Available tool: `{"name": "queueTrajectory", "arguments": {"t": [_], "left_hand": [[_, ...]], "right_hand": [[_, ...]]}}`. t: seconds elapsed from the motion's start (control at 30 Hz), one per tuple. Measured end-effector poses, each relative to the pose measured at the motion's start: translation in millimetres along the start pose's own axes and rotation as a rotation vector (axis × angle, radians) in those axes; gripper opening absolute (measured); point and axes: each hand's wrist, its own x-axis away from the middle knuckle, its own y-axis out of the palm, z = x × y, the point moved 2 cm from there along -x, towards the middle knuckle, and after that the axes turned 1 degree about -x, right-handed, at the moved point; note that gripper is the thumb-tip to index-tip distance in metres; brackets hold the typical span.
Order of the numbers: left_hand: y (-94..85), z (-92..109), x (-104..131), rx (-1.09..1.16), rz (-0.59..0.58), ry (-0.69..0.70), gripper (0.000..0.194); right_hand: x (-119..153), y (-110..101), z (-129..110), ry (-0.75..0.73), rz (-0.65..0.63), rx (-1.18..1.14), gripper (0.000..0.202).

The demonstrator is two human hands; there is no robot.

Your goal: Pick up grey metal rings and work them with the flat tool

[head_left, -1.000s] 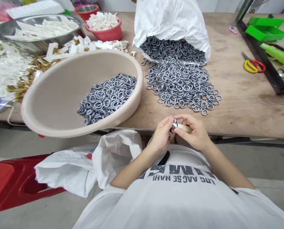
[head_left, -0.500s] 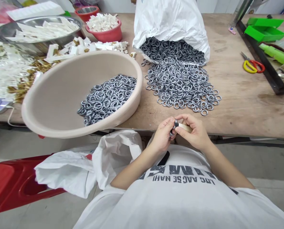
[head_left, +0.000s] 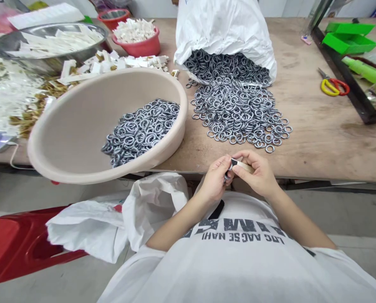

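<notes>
Both hands meet just in front of the table's near edge. My left hand (head_left: pixel 217 176) is closed round a few grey metal rings (head_left: pixel 227 176), mostly hidden by its fingers. Pinched in my right hand (head_left: pixel 260 174) is a small cream-coloured tool (head_left: pixel 244 166) with a black end, which touches a ring at my left fingertips. Beyond the hands a heap of grey rings (head_left: pixel 238 109) spills from a white sack (head_left: pixel 225 29). More rings (head_left: pixel 140 130) lie in the large beige basin (head_left: pixel 70 122), at its right side.
Scissors (head_left: pixel 334 85) with red and yellow handles and green trays (head_left: pixel 348 44) are at the right, by a dark metal frame (head_left: pixel 348 84). A steel bowl (head_left: pixel 45 63) and a red bowl (head_left: pixel 143 47) hold white pieces. A red stool (head_left: pixel 14 244) stands lower left.
The tool's black end has turned slightly, and the ring beside it shows less above my fingertips. Both hands stay in nearly the same place.
</notes>
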Motion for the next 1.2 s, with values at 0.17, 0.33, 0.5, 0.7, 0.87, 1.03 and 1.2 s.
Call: {"name": "queueTrajectory", "arguments": {"t": [0.17, 0.33, 0.5, 0.7, 0.87, 1.03, 1.2], "left_hand": [[1.6, 3, 0, -0.012, -0.018, 0.006, 0.044], [1.2, 5, -2, -0.008, 0.031, 0.01, 0.046], [1.2, 7, -4, 0.02, 0.119, 0.001, 0.046], [0.2, 7, -4, 0.032, 0.133, 0.007, 0.047], [0.3, 7, -4, 0.029, 0.107, 0.02, 0.047], [0.2, 8, -4, 0.04, 0.122, 0.028, 0.049], [-0.5, 9, -3, 0.033, 0.118, 0.034, 0.047]], "right_hand": [[-1, -1, 7, 0.02, 0.08, 0.005, 0.037], [1, 1, 1, -0.074, 0.027, 0.109, 0.043], [2, 3, -4, -0.179, -0.006, 0.272, 0.048], [2, 3, -3, -0.242, 0.003, 0.302, 0.048], [2, 2, -4, -0.27, 0.015, 0.311, 0.046], [3, 3, -7, -0.249, 0.023, 0.308, 0.041], [5, 3, -9, -0.248, 0.047, 0.298, 0.036]]}}
